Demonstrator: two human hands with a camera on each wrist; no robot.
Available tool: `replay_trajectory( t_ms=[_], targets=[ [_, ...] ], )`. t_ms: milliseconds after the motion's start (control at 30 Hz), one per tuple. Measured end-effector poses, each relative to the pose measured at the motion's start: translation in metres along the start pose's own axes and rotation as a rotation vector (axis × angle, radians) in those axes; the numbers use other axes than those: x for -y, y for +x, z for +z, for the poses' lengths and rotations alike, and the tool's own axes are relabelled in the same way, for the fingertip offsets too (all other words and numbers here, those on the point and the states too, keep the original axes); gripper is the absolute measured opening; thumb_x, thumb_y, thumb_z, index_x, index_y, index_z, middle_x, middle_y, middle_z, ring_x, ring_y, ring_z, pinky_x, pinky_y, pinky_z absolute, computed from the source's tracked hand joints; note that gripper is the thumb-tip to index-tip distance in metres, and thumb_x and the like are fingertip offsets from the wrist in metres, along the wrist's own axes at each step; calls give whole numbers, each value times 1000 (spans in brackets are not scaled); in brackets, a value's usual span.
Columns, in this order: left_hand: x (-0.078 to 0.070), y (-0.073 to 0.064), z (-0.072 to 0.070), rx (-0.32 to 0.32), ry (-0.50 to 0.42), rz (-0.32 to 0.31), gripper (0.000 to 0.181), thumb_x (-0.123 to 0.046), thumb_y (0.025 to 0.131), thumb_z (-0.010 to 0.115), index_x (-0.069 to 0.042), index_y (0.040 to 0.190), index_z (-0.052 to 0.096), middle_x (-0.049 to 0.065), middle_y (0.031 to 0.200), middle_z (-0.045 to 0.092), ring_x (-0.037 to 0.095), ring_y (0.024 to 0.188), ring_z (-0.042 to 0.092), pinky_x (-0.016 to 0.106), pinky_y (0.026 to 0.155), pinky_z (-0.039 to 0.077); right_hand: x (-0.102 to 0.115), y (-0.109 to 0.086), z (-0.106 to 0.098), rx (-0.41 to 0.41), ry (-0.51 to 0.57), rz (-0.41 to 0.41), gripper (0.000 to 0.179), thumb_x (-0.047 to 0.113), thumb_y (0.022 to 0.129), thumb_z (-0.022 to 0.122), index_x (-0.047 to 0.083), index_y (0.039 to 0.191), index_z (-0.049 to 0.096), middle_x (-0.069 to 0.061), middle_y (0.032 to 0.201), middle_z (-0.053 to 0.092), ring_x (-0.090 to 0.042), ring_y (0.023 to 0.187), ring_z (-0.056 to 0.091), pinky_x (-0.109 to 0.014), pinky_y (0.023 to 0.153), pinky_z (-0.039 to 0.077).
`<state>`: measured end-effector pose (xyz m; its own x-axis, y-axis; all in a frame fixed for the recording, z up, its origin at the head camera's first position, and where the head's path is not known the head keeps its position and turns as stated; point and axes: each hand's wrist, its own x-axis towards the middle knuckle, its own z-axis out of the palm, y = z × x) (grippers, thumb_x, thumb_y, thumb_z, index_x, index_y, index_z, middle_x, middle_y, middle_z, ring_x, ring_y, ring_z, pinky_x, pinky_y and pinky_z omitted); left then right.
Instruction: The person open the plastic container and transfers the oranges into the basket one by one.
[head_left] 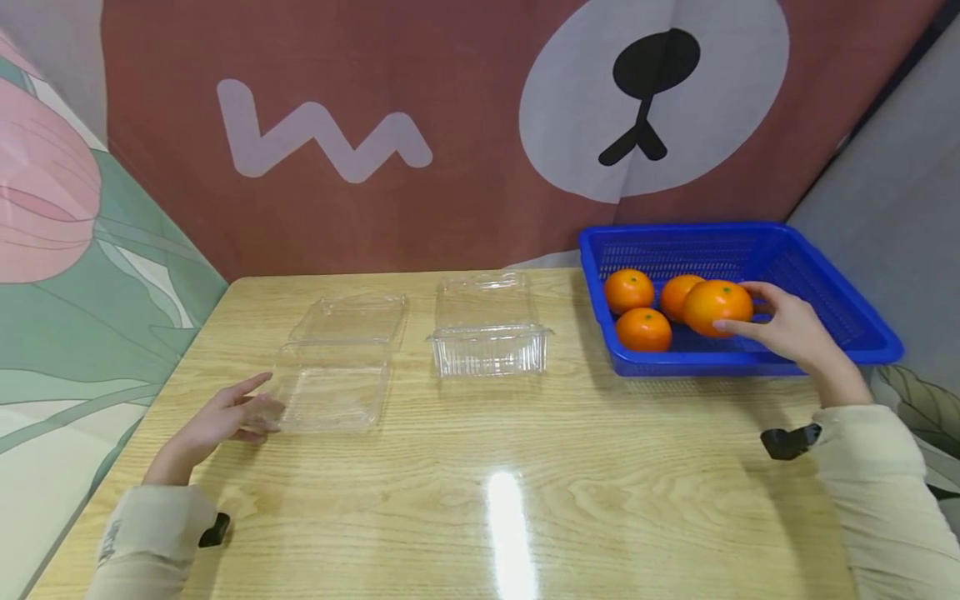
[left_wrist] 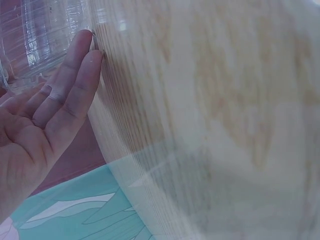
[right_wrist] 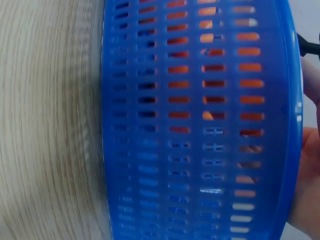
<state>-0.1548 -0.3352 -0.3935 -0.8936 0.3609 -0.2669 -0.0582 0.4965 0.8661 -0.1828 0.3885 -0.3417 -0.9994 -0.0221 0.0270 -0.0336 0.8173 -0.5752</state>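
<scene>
In the head view my right hand grips an orange between thumb and fingers, over the blue plastic basket. Several more oranges lie in the basket's left part. From the right wrist the basket wall hides most of the fruit, and only part of the hand shows past the rim. At the left, my left hand rests beside a clear hinged plastic box with its lid laid back. Its fingers are nearly straight, fingertips at the box's side; the left wrist view shows this hand close up.
A second clear plastic box, lid raised behind it, stands mid-table between the first box and the basket. The wooden table meets a brown cloth backdrop at its far edge. Printed cloth hangs along the left.
</scene>
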Motion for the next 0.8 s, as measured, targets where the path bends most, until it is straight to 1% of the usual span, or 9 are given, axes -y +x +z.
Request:
replay_trajectory(
  t_ms=[133, 233, 367, 467, 567, 700, 800],
  targets=[
    [0, 0, 0, -6, 4, -8, 59, -20, 102, 32, 8, 144, 1, 40, 125, 40, 18, 88, 64, 40, 75, 53, -6, 4, -3, 69, -17, -41, 80, 32, 82, 69, -8, 138, 27, -35, 129, 37, -50, 111, 41, -60, 81, 40],
    [1, 0, 0, -13, 4, -17, 59, -20, 102, 32, 7, 144, 1, 40, 125, 40, 19, 89, 64, 40, 76, 53, -9, 7, -5, 135, -22, -45, 80, 32, 82, 69, -7, 138, 27, -35, 132, 35, -50, 112, 40, -62, 83, 38],
    [2, 0, -1, -7, 2, -5, 59, -20, 102, 32, 7, 144, 1, 41, 126, 39, 18, 88, 64, 41, 75, 53, -14, 13, -7, 218, -37, -44, 79, 33, 82, 69, -7, 137, 30, -34, 131, 37, -49, 113, 40, -61, 85, 37],
    [2, 0, -1, -5, 4, 7, 59, -20, 102, 32, 8, 144, 1, 41, 125, 39, 17, 88, 64, 40, 75, 53, -17, 18, -6, 271, -43, -61, 78, 32, 82, 69, -9, 136, 31, -34, 130, 39, -49, 114, 40, -61, 86, 36],
    [2, 0, 0, -4, 5, 12, 59, -20, 102, 32, 8, 143, 1, 41, 125, 39, 17, 87, 65, 39, 74, 53, -21, 22, -4, 306, -37, -71, 77, 31, 82, 70, -9, 135, 31, -33, 130, 39, -47, 115, 39, -60, 88, 35],
    [2, 0, -1, -3, 4, 4, 60, -22, 102, 32, 8, 144, 0, 41, 126, 39, 19, 88, 65, 39, 75, 53, -24, 26, -2, 336, -7, -70, 75, 29, 82, 70, -9, 135, 32, -31, 130, 39, -45, 115, 39, -58, 89, 35],
    [3, 0, -1, -1, 2, 2, 61, -23, 102, 32, 7, 144, 0, 41, 126, 39, 19, 88, 64, 40, 75, 53, -25, 27, -2, 371, 11, -65, 74, 28, 82, 69, -8, 135, 31, -31, 131, 38, -46, 116, 38, -59, 89, 35]
  ],
)
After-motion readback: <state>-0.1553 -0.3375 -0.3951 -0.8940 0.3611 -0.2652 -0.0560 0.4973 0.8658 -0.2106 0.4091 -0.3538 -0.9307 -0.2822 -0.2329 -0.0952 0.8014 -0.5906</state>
